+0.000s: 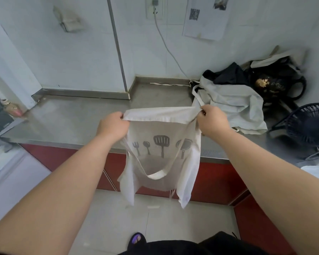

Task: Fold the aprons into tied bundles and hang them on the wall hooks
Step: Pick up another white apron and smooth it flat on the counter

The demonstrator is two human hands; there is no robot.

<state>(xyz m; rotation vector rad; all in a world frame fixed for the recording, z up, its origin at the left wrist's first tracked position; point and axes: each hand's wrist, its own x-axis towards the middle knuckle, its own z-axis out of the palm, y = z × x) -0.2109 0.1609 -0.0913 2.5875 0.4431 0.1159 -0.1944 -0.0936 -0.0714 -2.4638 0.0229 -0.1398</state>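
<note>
Now the left hand [113,123] and the right hand [211,120] each pinch a top corner of the apron [162,142], holding it up flat over the counter's [81,118] front edge, likely for folding.

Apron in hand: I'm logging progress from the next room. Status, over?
Left hand, right hand: each grips a top corner. Printed apron hangs spread, not bundled. Apron pile on counter, just behind right hand.

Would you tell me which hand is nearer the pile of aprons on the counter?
Right. The right hand grips the held apron just left of the pile; the left hand grips its far corner.
</note>
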